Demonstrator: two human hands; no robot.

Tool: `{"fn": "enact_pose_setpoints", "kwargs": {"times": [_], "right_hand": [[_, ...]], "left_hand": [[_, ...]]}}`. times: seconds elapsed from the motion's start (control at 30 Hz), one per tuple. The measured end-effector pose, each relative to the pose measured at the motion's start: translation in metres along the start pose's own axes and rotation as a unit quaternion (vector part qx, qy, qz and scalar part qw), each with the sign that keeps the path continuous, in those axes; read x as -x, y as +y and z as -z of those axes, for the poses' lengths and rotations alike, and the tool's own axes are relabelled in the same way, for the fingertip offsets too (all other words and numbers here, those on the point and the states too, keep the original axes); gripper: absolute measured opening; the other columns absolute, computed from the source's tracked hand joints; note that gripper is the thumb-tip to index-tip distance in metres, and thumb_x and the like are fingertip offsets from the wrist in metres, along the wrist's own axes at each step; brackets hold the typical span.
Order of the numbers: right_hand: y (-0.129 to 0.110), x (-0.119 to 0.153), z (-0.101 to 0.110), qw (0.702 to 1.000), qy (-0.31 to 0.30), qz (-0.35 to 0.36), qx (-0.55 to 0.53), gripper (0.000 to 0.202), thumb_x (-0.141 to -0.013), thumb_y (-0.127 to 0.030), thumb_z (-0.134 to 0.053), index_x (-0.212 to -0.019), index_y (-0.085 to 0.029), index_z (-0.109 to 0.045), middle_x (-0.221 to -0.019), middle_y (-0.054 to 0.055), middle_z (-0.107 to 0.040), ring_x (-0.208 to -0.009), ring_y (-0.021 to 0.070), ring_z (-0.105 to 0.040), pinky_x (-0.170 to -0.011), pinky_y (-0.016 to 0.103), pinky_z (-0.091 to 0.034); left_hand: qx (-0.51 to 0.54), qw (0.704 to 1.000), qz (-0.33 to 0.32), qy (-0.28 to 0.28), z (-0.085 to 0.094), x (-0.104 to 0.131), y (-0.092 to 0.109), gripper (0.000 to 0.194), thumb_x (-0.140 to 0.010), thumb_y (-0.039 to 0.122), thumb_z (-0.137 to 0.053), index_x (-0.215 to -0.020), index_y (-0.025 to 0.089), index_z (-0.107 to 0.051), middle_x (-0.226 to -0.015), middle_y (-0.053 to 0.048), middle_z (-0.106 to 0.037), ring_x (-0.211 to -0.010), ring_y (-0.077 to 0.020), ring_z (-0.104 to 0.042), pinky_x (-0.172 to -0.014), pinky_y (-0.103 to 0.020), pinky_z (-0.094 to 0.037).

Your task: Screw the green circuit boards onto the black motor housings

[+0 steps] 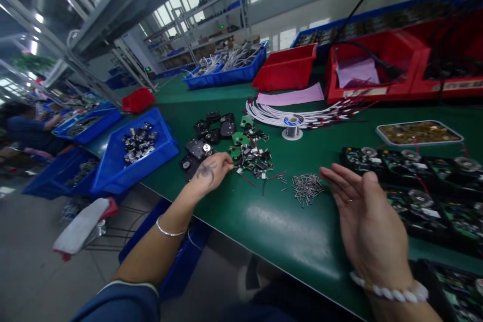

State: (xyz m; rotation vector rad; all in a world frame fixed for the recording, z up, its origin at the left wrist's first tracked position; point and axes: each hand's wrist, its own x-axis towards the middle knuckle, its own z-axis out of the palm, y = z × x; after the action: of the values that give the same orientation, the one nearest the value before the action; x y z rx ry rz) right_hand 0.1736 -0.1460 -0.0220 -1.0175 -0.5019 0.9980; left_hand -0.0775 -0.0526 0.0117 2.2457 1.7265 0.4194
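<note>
With left hand point(209, 173), pinching at the left edge of one pile of circuit boards point(253, 156) mid-bench point(256, 221); cannot tell on what. With right hand point(370, 221), flattened, thumb apart, beside one heap of small screws point(307, 188). In one blue bin point(109, 171), left, metallic parts point(139, 143); in a blue tray point(211, 80), behind, white cables point(241, 58); in one shallow tray point(422, 144), right, brass-coloured pieces point(415, 133). Near the boards, one solder spool point(293, 128).

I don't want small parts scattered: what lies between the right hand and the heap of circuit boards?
The head view shows a pile of small metal screws, a few strays, and a red wire nearer the circuit boards.
</note>
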Motion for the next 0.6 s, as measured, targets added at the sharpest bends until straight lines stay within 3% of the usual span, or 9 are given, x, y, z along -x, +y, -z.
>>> {"fn": "enact_pose_setpoints", "kwargs": {"times": [0.1,0.2,0.33,0.43,0.6], "right_hand": [[0.004,0.002,0.001,0.997,-0.056,0.028,0.050,0.047,-0.091,-0.058,-0.047,-0.112,-0.021,-0.066,-0.108,0.005,-0.072,-0.118,0.0197,-0.058,-0.112,0.040,-0.031],[0.008,0.003,0.003,0.985,-0.103,0.035,0.131,0.054,-0.090,-0.062,-0.044,-0.125,-0.025,-0.059,-0.121,0.005,-0.067,-0.124,0.0196,-0.053,-0.114,0.041,-0.029],[0.009,0.002,0.006,0.969,-0.035,0.095,0.227,0.050,-0.090,-0.058,-0.049,-0.118,-0.020,-0.065,-0.119,0.009,-0.067,-0.117,0.0222,-0.058,-0.109,0.044,-0.036],[0.010,-0.001,0.007,0.954,0.017,0.092,0.285,0.049,-0.088,-0.054,-0.052,-0.114,-0.016,-0.066,-0.116,0.011,-0.068,-0.115,0.0244,-0.059,-0.107,0.046,-0.038],[0.009,0.000,0.003,0.939,-0.043,0.071,0.333,0.050,-0.082,-0.054,-0.054,-0.115,-0.018,-0.065,-0.118,0.010,-0.067,-0.113,0.0269,-0.059,-0.103,0.048,-0.040]], "left_hand": [[0.024,1.000,0.016,0.003,-0.027,0.009,-0.010,0.007,-0.081,0.017,-0.062,-0.088,0.016,-0.060,-0.083,-0.002,-0.060,-0.078,-0.0164,-0.058,-0.073,-0.028,-0.046],[0.052,0.998,0.023,0.017,-0.039,0.010,-0.010,0.001,-0.083,0.017,-0.059,-0.083,0.016,-0.059,-0.082,-0.003,-0.057,-0.080,-0.0175,-0.057,-0.077,-0.031,-0.045],[0.102,0.994,0.018,0.031,-0.035,0.015,-0.010,0.005,-0.083,0.018,-0.058,-0.078,0.017,-0.057,-0.081,-0.002,-0.056,-0.079,-0.0169,-0.056,-0.078,-0.031,-0.045],[0.153,0.987,0.028,0.043,-0.030,0.020,-0.011,0.009,-0.084,0.026,-0.058,-0.081,0.018,-0.057,-0.081,-0.001,-0.060,-0.077,-0.0160,-0.059,-0.075,-0.030,-0.047],[0.256,0.964,0.062,0.031,-0.027,0.025,-0.010,0.019,-0.080,0.035,-0.061,-0.081,0.017,-0.055,-0.080,-0.003,-0.070,-0.077,-0.0169,-0.068,-0.075,-0.030,-0.052]]}}
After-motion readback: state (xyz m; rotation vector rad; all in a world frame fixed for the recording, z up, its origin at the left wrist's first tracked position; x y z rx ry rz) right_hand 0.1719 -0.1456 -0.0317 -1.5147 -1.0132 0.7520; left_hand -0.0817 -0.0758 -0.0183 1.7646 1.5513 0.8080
